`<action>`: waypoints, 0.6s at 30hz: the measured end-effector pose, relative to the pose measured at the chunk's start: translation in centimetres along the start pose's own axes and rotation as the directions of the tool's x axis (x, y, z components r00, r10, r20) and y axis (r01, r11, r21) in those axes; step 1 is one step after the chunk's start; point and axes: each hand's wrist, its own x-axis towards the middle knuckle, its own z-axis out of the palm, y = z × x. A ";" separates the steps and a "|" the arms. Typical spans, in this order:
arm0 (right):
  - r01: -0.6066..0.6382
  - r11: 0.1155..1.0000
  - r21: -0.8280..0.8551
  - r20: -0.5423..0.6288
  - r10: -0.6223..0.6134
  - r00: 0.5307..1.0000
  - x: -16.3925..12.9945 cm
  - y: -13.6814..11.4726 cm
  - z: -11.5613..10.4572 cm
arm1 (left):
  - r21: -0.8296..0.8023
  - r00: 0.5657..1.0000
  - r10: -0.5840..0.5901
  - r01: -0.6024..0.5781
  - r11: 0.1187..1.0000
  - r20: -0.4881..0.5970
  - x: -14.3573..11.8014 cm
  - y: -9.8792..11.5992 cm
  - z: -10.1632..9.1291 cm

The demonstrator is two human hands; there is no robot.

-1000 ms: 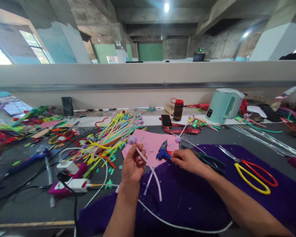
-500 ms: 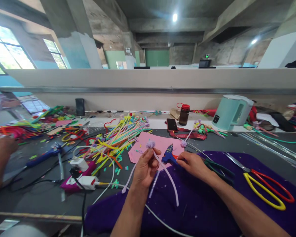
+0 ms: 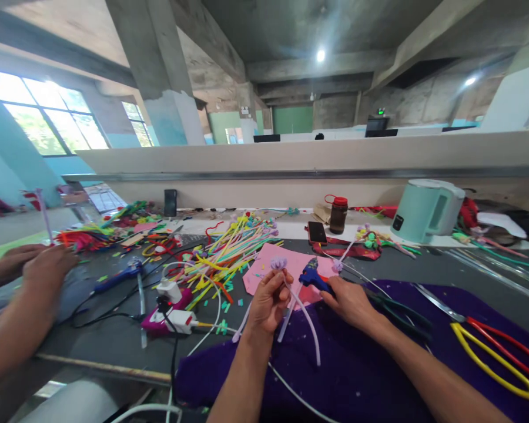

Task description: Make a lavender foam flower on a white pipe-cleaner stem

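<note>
Left grip [image 3: 268, 302] pinches one pipe-cleaner flower [image 3: 278, 264] (right [image 3: 347, 298] on glue gun [image 3: 312, 275])

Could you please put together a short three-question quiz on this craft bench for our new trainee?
1. True or false: the left hand holds a pale lilac pipe-cleaner stem topped with a small fuzzy flower.
2. What is the right hand touching? A) the yellow-and-red handled scissors B) the blue hot-glue gun C) the mint-green electric kettle
3. Fill in: the person's forearms rest over a ______ cloth spread on the grey table.

Key: 1 true; 2 B; 3 purple.
</note>
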 end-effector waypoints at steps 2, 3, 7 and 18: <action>-0.004 0.994 0.114 -0.048 0.009 0.999 -0.1 0.4 -1.2 | -0.032 0.998 0.058 -0.057 0.998 0.029 -0.5 0.9 0.0; -0.001 0.983 0.183 -0.064 0.013 0.998 -0.1 0.6 -1.8 | -0.057 0.995 0.091 -0.088 0.994 0.050 -0.8 1.3 0.0; 0.043 0.872 0.488 -0.075 -0.007 0.997 -0.2 1.4 -3.2 | -0.156 0.980 0.134 -0.111 0.981 0.145 -1.9 3.2 0.4; 0.056 0.803 0.593 -0.115 0.016 0.993 -0.5 1.2 -3.9 | -0.137 0.973 0.072 -0.042 0.990 0.221 -1.5 4.0 2.1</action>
